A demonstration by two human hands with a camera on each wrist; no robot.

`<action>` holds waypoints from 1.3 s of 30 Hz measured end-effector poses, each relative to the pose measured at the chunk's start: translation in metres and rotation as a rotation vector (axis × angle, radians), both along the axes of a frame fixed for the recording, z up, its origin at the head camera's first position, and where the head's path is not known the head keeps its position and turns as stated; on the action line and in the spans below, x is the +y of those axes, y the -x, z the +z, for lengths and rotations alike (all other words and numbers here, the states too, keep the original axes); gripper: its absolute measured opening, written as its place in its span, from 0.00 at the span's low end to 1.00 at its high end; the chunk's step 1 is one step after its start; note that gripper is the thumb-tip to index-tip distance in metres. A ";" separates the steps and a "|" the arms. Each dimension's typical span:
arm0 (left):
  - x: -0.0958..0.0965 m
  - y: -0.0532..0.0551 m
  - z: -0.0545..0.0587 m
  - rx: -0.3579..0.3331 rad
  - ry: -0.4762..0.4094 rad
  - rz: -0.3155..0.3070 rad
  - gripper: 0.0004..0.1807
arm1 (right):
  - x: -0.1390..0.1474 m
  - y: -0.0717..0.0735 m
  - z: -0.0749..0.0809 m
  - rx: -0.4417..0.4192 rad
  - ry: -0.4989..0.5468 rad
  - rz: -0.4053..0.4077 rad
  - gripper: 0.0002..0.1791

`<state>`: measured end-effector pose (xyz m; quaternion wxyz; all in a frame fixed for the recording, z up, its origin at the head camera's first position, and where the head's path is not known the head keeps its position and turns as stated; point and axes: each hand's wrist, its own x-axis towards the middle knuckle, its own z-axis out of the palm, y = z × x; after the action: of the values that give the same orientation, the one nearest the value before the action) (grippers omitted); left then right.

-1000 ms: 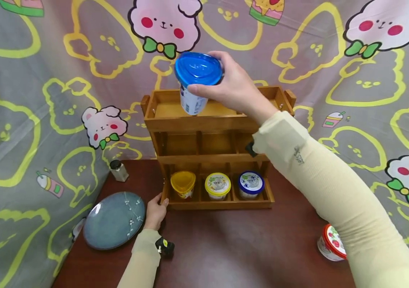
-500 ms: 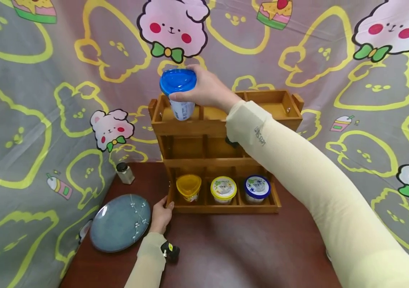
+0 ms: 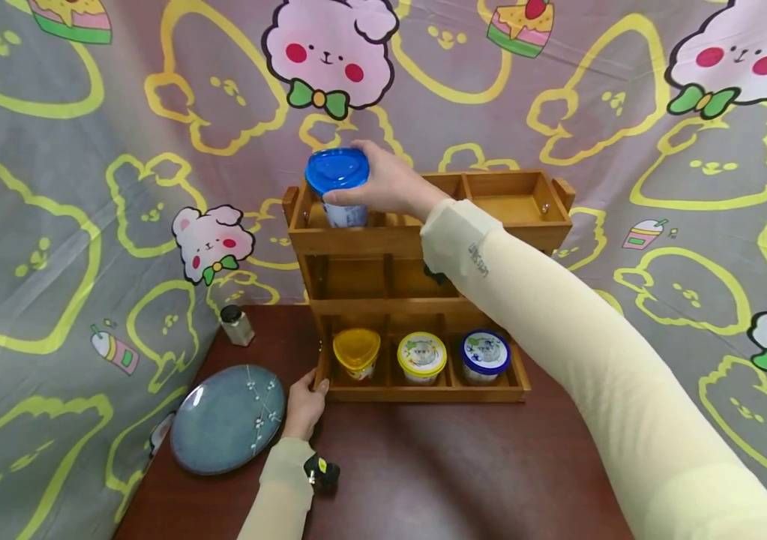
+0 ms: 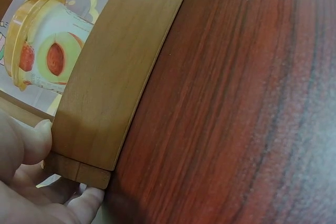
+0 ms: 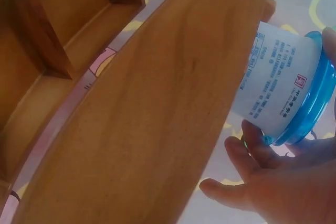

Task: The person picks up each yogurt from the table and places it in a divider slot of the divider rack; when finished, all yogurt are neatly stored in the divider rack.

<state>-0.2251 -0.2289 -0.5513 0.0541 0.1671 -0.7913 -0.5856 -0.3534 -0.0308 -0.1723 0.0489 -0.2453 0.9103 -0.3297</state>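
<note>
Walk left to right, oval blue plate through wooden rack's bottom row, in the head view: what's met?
Oval blue plate, left hand, amber-lidded tapered cup, round white tub with yellow lid, round white tub with dark-blue lid.

White printed tub (image 3: 346, 216) with glossy blue lid (image 3: 337, 169) fitted, held lid-up, lower end at the top tier, toward eleven o'clock of a brown three-tiered wooden shelf rack (image 3: 383, 307), standing upright.

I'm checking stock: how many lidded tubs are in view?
4: bright-blue tub in the right hand; amber tub, yellow tub and navy tub in the bottom tier. The right sleeve may hide more.
</note>
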 end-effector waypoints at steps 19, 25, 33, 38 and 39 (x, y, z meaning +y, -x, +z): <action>0.016 -0.004 -0.014 -0.046 0.007 -0.041 0.26 | 0.053 -0.018 0.010 0.091 -0.067 -0.007 0.55; 0.013 -0.005 -0.012 -0.079 0.004 -0.052 0.27 | 0.106 -0.051 0.012 0.204 -0.060 -0.026 0.51; 0.008 -0.001 -0.006 -0.075 0.009 -0.063 0.28 | 0.190 -0.108 -0.012 0.450 -0.001 -0.011 0.36; 0.004 0.002 -0.003 -0.085 0.009 -0.073 0.29 | 0.239 -0.151 -0.045 0.517 0.053 -0.055 0.33; 0.004 0.002 -0.003 -0.091 0.006 -0.074 0.29 | 0.249 -0.160 -0.052 0.512 0.055 -0.080 0.34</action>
<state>-0.2273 -0.2250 -0.5541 -0.0032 0.1640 -0.8003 -0.5767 -0.1931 0.2177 -0.2248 -0.2027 -0.2859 0.8927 -0.2832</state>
